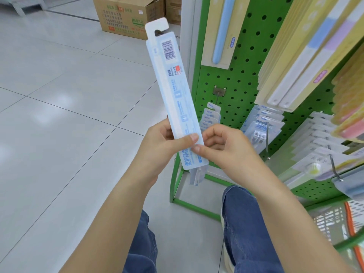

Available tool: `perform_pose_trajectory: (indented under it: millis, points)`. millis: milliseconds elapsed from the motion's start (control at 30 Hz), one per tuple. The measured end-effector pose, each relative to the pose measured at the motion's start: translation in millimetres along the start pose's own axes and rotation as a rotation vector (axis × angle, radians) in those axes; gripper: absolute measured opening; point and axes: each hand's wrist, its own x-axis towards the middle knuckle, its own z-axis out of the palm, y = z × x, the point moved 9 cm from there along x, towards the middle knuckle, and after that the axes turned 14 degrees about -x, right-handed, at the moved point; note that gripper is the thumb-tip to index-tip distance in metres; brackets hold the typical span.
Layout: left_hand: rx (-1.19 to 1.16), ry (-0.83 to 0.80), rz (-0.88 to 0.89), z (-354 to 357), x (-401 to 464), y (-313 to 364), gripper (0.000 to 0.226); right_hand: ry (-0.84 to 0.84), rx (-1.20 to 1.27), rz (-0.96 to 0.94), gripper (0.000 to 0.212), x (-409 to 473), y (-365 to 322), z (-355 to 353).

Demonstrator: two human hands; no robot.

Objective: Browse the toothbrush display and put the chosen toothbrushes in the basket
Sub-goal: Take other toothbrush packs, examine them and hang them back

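Both hands, the left hand (157,146) and right hand (222,148), pinch the toothbrush pack (177,99) near its lower end; it should probably be lowered steadily into the basket (334,219) by the rack's bottom corner.

Toothbrush pack (175,99) pale blue, black barcode; pegboard (244,75) green, black-holed; basket (334,219) green, orange handle.

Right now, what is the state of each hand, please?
Left hand: grips the lower part of the toothbrush pack.
Right hand: pinches the same pack at its right edge.
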Motion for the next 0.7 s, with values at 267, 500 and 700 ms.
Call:
perform_pose_trajectory:
  millis: [267,500,700]
  points:
    - [-0.089,0.183,0.004,-10,-1,6,0.022,-0.265,-0.158,-0.044,0.016,-6,4,9]
    - [-0.138,0.282,0.018,-28,1,12,0.028,-0.298,-0.253,0.015,0.011,-10,12,11]
    - [0.103,0.219,0.131,-6,-12,17,0.038,0.229,0.227,-0.048,0.008,-12,-14,-41]
